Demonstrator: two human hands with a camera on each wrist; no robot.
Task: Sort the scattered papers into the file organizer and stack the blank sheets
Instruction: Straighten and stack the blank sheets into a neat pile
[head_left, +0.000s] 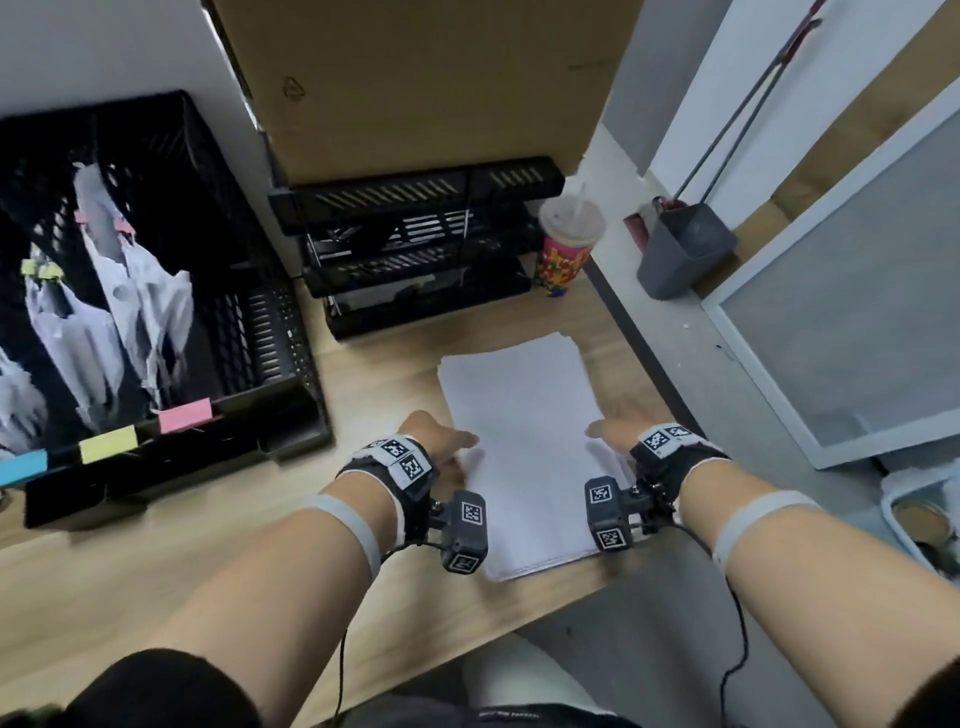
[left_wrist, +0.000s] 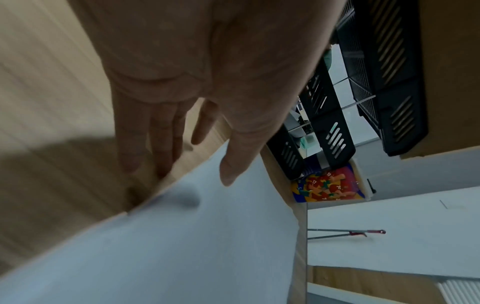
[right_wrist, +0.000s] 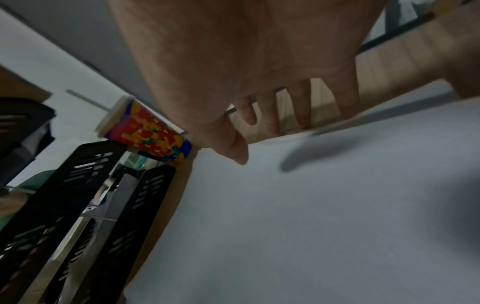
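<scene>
A stack of blank white sheets lies on the wooden desk in front of me. My left hand sits at the stack's left edge, fingers straight down against it and thumb above the top sheet. My right hand mirrors it at the right edge, fingers straight beside the stack, thumb over it. At the left stands the black mesh file organizer with white papers upright in its slots. Pink, yellow and blue labels mark its front.
A black stacked letter tray stands behind the sheets, a colourful lidded cup to its right. A large cardboard box leans behind. Off the desk's right edge are a grey bin and a white-framed panel.
</scene>
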